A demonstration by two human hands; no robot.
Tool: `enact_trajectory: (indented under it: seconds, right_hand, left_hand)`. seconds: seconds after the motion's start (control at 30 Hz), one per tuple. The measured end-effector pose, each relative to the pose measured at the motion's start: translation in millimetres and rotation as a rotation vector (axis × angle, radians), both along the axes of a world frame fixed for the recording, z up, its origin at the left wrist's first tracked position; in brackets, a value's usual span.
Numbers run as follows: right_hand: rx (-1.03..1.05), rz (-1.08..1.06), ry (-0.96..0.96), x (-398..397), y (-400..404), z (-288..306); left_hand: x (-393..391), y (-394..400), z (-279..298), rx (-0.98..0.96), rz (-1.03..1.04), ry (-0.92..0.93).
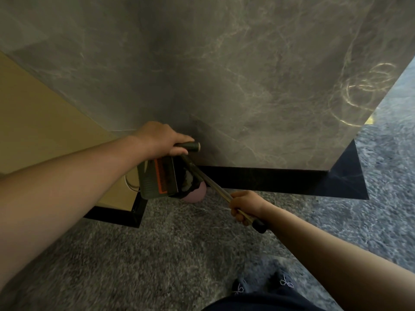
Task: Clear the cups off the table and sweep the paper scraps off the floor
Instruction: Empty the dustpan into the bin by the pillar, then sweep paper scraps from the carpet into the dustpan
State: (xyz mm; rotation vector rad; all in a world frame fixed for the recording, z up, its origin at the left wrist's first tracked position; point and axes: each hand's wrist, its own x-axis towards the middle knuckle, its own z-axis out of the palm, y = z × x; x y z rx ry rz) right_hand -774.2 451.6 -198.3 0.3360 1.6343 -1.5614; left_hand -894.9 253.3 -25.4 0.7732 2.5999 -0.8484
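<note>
Nearest the camera, at the bottom edge, a dark trouser leg [258, 305] and a dark slipper [265, 282] with small white marks stand on the grey speckled floor [157, 254]. Above them the right hand [246, 206] is curled round a thin metal broom handle [215, 187], gripping it just short of its black end cap [259, 225]; the handle runs up and to the left from the hand. Further on, the left hand [159, 138] wraps its fingers round a short dark-green grip [190, 146] with a pale end, thumb lying along the top, and below it hangs the olive-green dustpan [155, 178], tilted with an orange comb strip [162, 176] across it. The broom handle meets the dustpan at its right side, where dark bristles or scraps show, too blurred to tell which. A rounded pinkish thing [195, 194] sits just beneath the pan, touching or nearly touching the floor; what it is cannot be told. No cups or paper scraps can be made out clearly. Behind the hands a black skirting band [280, 180] runs along the foot of a grey marbled wall [224, 75], and to the left stands a tan cabinet panel [45, 120] with its own black base [116, 217].
</note>
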Motion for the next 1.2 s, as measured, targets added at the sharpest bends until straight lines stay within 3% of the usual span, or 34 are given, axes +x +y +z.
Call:
enact_trajectory:
  seconds: [0.1,0.23,0.6,0.93,1.2]
  right_hand:
    - [-0.006,0.002,-0.005,-0.7,-0.1,0.4]
    - [-0.014,-0.001,-0.005,0.9,1.5,5.3]
    - [-0.006,0.052,0.061,24.0,-8.6,37.5]
    - [-0.049,0.216,0.164,54.5,-35.0,69.7]
    - [-0.044,0.413,0.214,97.0,-78.5,66.1]
  left_hand:
    - [2.9,3.2,-5.5,-0.045,-0.035,-0.046]
    - [-4.2,-10.5,22.3,0.166,0.156,0.055]
    - [64.1,-85.2,58.6,0.42,0.425,0.276]
    - [173.0,-126.3,90.0,0.461,0.691,0.412]
    - [284.9,-159.1,70.6,0.442,0.863,0.493]
